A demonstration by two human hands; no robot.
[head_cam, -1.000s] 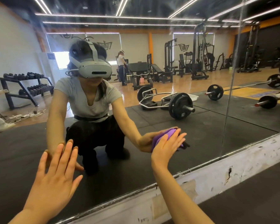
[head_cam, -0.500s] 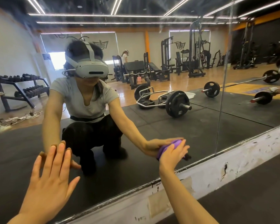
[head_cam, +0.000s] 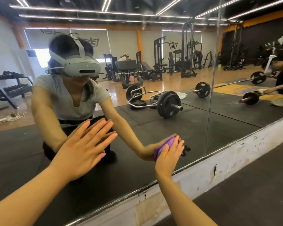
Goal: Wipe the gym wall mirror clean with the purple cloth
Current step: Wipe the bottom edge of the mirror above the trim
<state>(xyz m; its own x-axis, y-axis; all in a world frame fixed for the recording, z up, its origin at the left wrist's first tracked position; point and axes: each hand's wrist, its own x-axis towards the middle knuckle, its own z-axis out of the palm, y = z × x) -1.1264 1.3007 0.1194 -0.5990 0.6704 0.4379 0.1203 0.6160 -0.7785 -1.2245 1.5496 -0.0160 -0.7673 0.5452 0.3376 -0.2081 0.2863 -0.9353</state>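
Observation:
The gym wall mirror point(head_cam: 194, 136) fills most of the view and reflects me crouching in front of it. My right hand point(head_cam: 169, 154) presses the bunched purple cloth point(head_cam: 166, 145) flat against the glass low down, close to the bottom edge. Its fingers lie straight over the cloth. My left hand point(head_cam: 83, 147) is spread flat with straight fingers on the glass, to the left of the cloth and a little higher.
A worn white wall strip point(head_cam: 235, 162) runs under the mirror, with black floor matting point(head_cam: 252, 198) below it. A vertical mirror seam point(head_cam: 210, 95) stands right of the cloth. Barbells, benches and machines appear only as reflections.
My right hand has slid the cloth lower and a little to the right on the glass. My left hand has moved right and up across the mirror.

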